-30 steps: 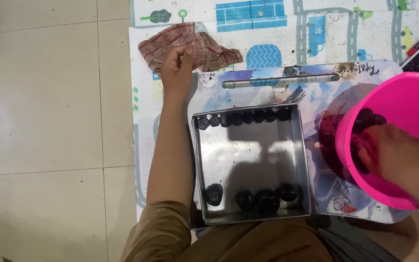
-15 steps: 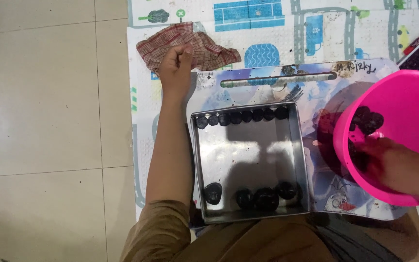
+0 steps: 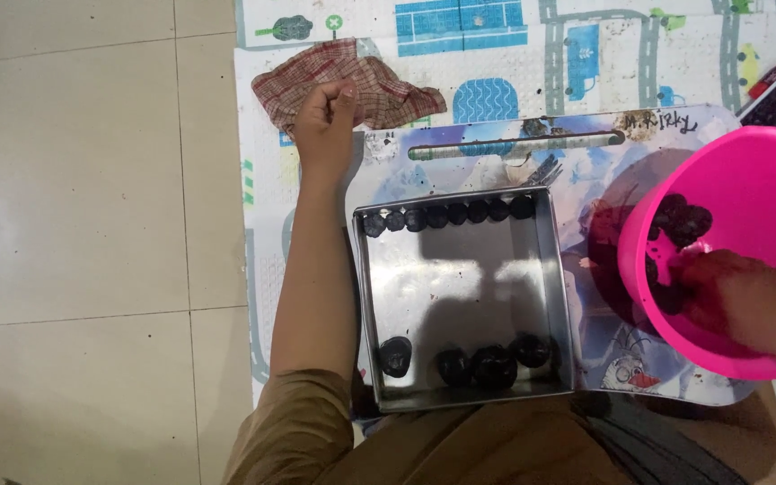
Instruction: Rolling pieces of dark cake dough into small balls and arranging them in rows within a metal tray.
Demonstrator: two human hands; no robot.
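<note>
right hand (image 3: 743, 301) is down inside the pink bucket (image 3: 765, 193) at 3 o'clock of the view, fingers curled into the dark mix (image 3: 680, 224) at the bucket's bottom; cannot tell whether it actually has hold of a lump, since the fingertips are smeared dark and buried. a few dark balls sit in the bucket at 11 o'clock of that hand, touching each other. left hand (image 3: 323, 112) is at 11 o'clock of the view, loosely fisted with thumb on top, resting on the edge of a red checked cloth (image 3: 352, 81), knuckles pressed into it rather than gripping it as far as i can see. left forearm runs straight down toward 6 o'clock, just beside the left wall of the square metal tray (image 3: 460, 287). tray sits in the middle, on a printed lap board (image 3: 604, 153) with a slot handle along its 12 o'clock edge. inside the tray: a row of dark balls (image 3: 446, 216) packed touching along the 12 o'clock wall, and a second partial row (image 3: 487, 364) along the 6 o'clock wall, one of them off alone toward 7 o'clock. bucket overlaps the board's 3 o'clock side, just beside the tray but apart from it. under all of it a road-pattern play mat (image 3: 496, 36); beige tiled floor (image 3: 74, 198) at 9 o'clock.
</note>
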